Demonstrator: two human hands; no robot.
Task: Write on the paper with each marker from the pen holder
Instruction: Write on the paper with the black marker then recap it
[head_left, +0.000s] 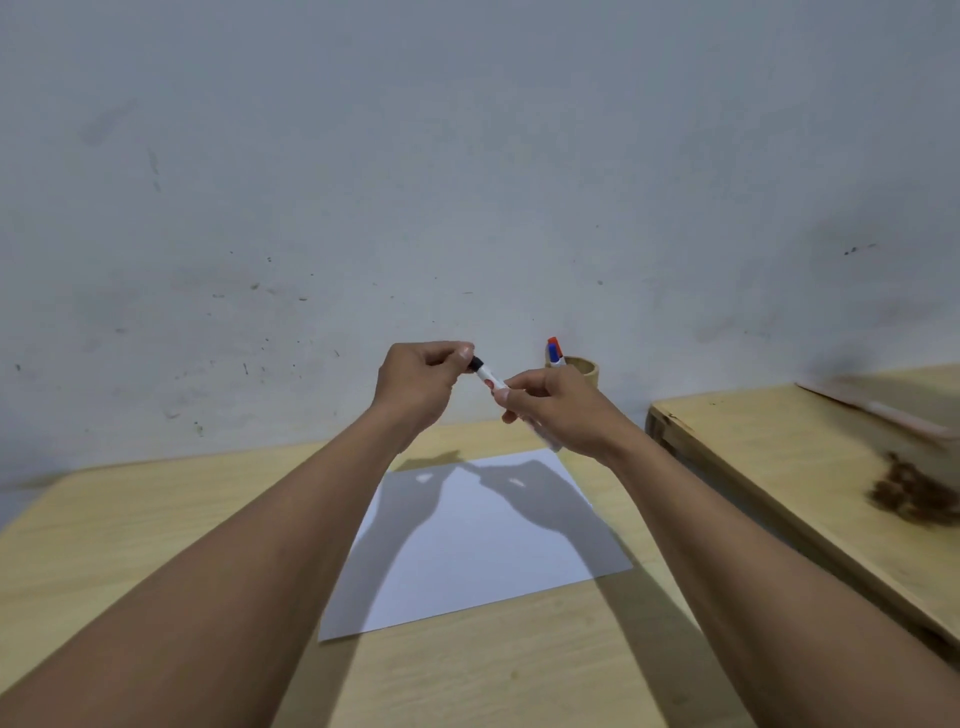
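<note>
Above a blank white sheet of paper (478, 540) on the light wooden table (156, 545), the right hand (558, 410) grips the white marker barrel (491, 380); its reddish label is unreadable. The left hand (421, 382) pinches the marker's black cap (475, 363). Behind, the round wooden pen holder (582, 368) holds red (552, 342) and blue markers (556, 354).
</note>
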